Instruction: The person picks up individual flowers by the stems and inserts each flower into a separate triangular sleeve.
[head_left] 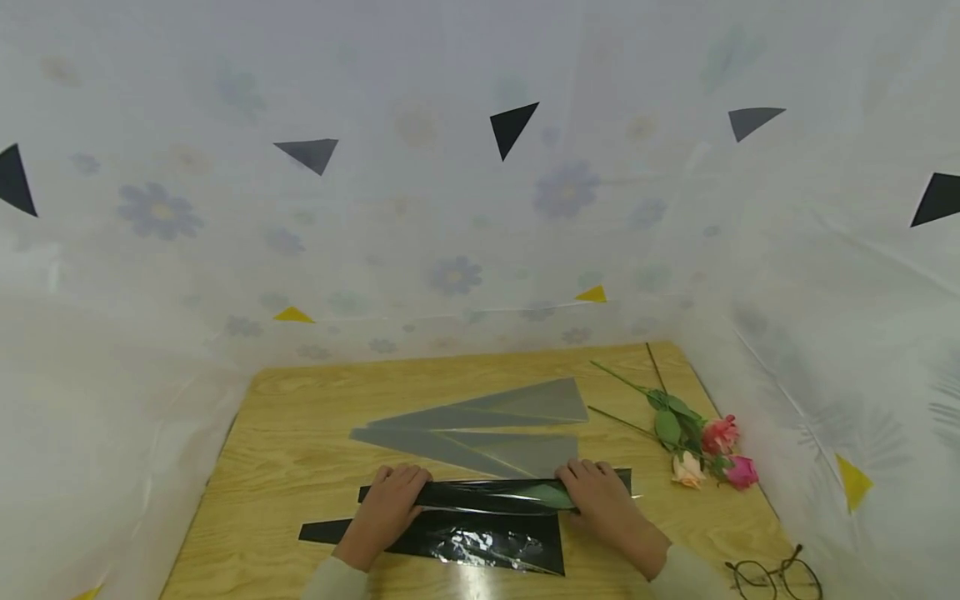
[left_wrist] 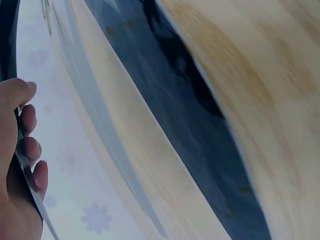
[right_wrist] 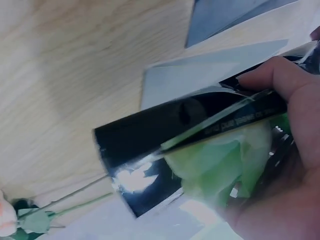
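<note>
Both hands hold a black flower sleeve with a clear panel (head_left: 487, 498) crosswise above the table. My left hand (head_left: 388, 508) grips its narrow end, and in the left wrist view the fingers curl round the black film. At the wide end my right hand (head_left: 606, 508) clasps it, thumb over the film in the right wrist view. Something pale green (right_wrist: 220, 165) shows through the clear panel; its kind is unclear. Nearer the person, a second black sleeve (head_left: 480, 537) lies flat, partly behind the left hand. Two grey sleeves (head_left: 517, 404) lie beyond the hands.
At the table's right lie a coral rose (head_left: 721, 435), a peach rose (head_left: 687, 470) and a magenta rose (head_left: 741, 472), stems pointing away leftward. Eyeglasses (head_left: 776, 577) lie at the near right corner. A flower-patterned white curtain (head_left: 450, 233) surrounds the wooden table (head_left: 262, 467).
</note>
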